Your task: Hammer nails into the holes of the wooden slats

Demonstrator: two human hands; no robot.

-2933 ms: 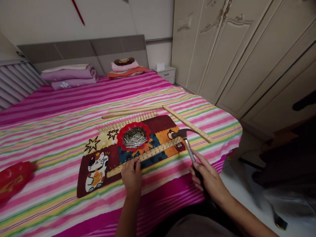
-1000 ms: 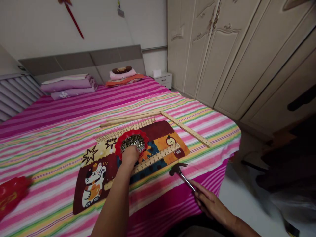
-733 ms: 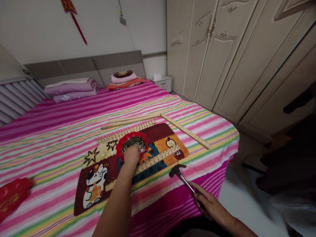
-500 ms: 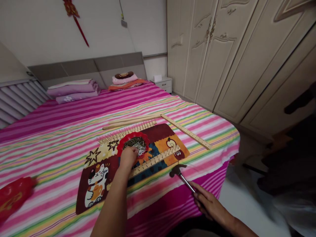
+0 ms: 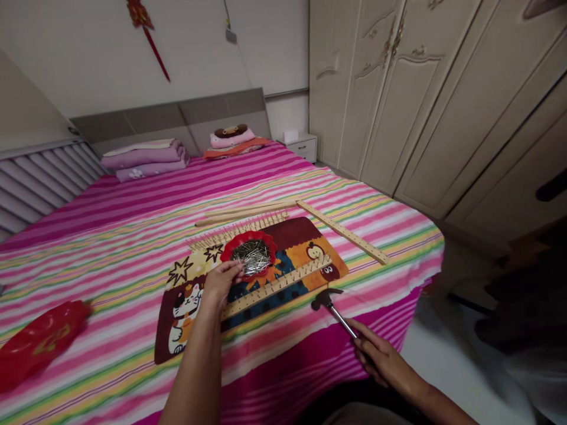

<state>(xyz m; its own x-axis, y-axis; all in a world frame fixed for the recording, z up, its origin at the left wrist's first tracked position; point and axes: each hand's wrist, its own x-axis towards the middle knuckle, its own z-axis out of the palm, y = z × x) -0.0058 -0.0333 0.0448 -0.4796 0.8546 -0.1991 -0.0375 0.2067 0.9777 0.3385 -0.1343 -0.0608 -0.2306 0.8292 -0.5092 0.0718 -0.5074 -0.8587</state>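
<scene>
My left hand point(image 5: 224, 282) is at the near left rim of a red scalloped bowl point(image 5: 271, 243) full of metal nails point(image 5: 256, 255). Its thumb and fingertips are pinched together; whatever sits between them is too small to make out. My right hand point(image 5: 374, 349) grips the handle of a claw hammer point(image 5: 330, 300), whose dark head lies low over the near edge of the bed. In front of the bowl, a wooden strip point(image 5: 274, 286) with a row of nails standing in it crosses a patterned mat point(image 5: 305, 233). Behind the bowl is another nail-studded strip point(image 5: 261, 224).
A drilled wooden strip point(image 5: 343, 231) and some plain wooden strips point(image 5: 239, 211) lie farther back on the striped bedspread point(image 5: 119, 265). A red tray point(image 5: 44, 339) rests at the left. Folded bedding point(image 5: 148, 158) is near the headboard, and a wardrobe point(image 5: 376, 106) stands at right.
My left hand has drawn back from among the nails to the bowl's near left rim, its fingertips now showing. The right hand still holds the hammer. The whole view has shifted slightly.
</scene>
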